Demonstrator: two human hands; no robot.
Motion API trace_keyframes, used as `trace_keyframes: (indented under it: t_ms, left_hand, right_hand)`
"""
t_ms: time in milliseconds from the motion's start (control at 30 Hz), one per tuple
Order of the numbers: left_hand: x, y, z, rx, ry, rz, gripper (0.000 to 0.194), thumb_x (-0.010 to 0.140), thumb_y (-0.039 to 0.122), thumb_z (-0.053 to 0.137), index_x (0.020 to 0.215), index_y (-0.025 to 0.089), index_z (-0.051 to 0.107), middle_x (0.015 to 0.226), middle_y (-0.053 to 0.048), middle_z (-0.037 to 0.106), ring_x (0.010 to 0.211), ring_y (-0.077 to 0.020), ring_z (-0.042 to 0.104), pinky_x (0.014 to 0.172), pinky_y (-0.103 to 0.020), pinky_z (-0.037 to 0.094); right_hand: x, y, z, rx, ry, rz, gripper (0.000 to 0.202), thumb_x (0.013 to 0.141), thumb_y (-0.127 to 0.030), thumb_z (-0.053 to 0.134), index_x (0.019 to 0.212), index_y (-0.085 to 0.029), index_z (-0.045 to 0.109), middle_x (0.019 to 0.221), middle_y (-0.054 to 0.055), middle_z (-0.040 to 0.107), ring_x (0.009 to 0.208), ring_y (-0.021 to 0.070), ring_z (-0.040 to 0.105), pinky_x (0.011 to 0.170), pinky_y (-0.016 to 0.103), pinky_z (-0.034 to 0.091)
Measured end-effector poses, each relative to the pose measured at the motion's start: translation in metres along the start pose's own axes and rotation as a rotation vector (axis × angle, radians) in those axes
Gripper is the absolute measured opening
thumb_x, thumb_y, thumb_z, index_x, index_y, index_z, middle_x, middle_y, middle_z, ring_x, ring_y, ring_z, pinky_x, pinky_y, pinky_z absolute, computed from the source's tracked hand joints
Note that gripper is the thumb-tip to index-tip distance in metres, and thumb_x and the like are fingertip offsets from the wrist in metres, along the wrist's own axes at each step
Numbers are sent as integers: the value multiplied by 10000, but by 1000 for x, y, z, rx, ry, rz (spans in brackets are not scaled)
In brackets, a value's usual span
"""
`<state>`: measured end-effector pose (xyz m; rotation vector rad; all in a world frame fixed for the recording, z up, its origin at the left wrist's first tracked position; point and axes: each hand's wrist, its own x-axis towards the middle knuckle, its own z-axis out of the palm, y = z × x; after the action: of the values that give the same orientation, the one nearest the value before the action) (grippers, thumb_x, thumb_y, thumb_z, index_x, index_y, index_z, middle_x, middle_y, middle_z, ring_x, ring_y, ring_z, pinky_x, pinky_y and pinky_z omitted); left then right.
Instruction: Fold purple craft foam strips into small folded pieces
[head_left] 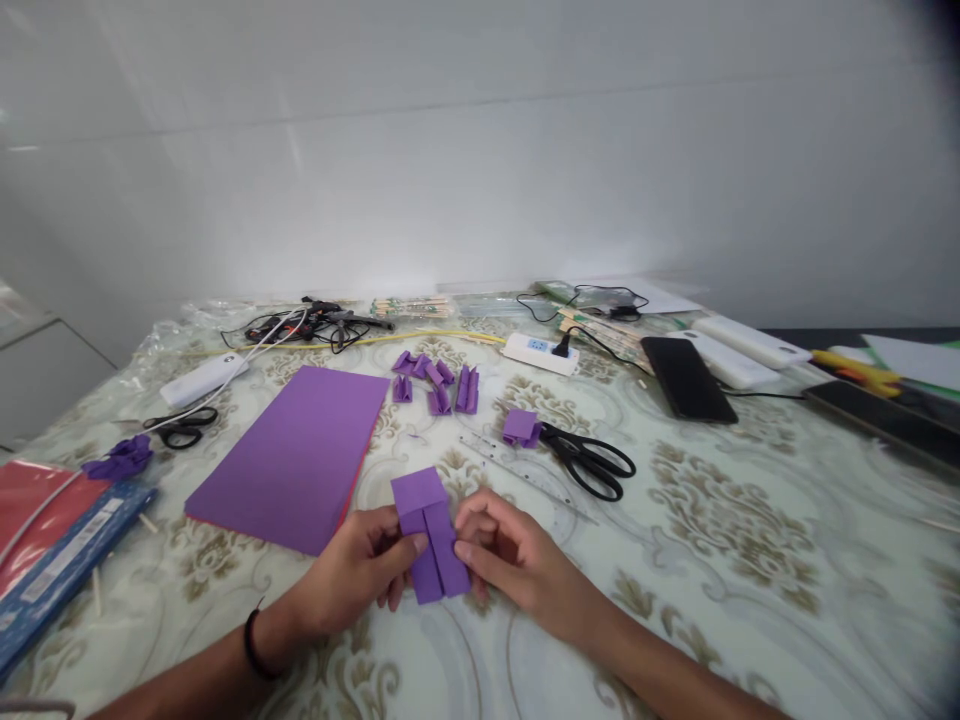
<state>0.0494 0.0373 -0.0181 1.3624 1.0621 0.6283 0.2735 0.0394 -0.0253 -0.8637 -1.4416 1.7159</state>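
Patterned pale green worktop [712, 620] with gold floral motifs carries a rectangular stack of purple sheets [292, 450]. Beyond the hands lie black-handled scissors [589, 460]. Left hand [360, 560] pinches the folded purple paper strip [429, 535] between thumb and fingers; right hand [517, 560], fingers curled, touches its right edge, above the worktop's near part.

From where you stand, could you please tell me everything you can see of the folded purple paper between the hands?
The folded purple paper looks matte and fairly smooth. It is longer than wide, with a broader band across the far end and two long flaps below, parted by a narrow dark gap. It leans slightly left at its far end. The left hand pinches its left side, thumb on top; the right thumb meets its right edge.
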Motion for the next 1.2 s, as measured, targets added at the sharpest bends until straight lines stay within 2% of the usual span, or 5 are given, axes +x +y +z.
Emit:
trace_keyframes:
  t_ms: [233, 700, 800, 933, 1200]
  left_hand:
    - [6, -4, -5, -149, 10, 12, 422, 905, 546, 677, 790, 142, 636, 525, -5, 651, 414, -107, 554, 437, -194, 426]
    - [2, -3, 0, -167, 34, 27, 427, 901, 535, 700, 786, 131, 624, 528, -18, 657, 412, -113, 582, 421, -189, 450]
    - [0, -1, -1, -188, 2, 75, 360, 880, 466, 757, 938, 128, 648, 635, -21, 681, 497, -125, 621, 458, -195, 496]
    - [-3, -5, -3, -321, 131, 153, 416, 927, 424, 713, 1258, 214, 572, 729, 32, 603, 543, -136, 638, 437, -200, 513]
    - [0, -5, -5, -459, 80, 155, 634, 951, 690, 495, 1090, 117, 727, 731, -68, 636, 667, -210, 654, 442, -248, 544]
  right_hand:
    - [-2, 1, -2, -200, -3, -46, 264, 946, -390, 649, 1069, -177, 745, 914, 56, 685, 618, 122, 618, 559, 235, 513]
    - [-2, -4, 1, -336, -31, -77, 205, 931, -342, 667, 991, -163, 745, 786, 28, 654, 595, 117, 577, 538, 222, 455]
    - [0, -4, 1, -310, -22, -77, 192, 954, -282, 571, 936, -156, 714, 815, 27, 615, 577, 113, 570, 535, 235, 447]
    - [1, -8, -1, -328, -34, -114, 210, 910, -198, 488, 821, -162, 675, 771, 19, 585, 614, 130, 557, 593, 259, 429]
    - [3, -8, -5, -420, 54, -165, 267, 922, -199, 447, 757, -183, 657, 763, 34, 606, 740, 179, 548, 713, 315, 385]
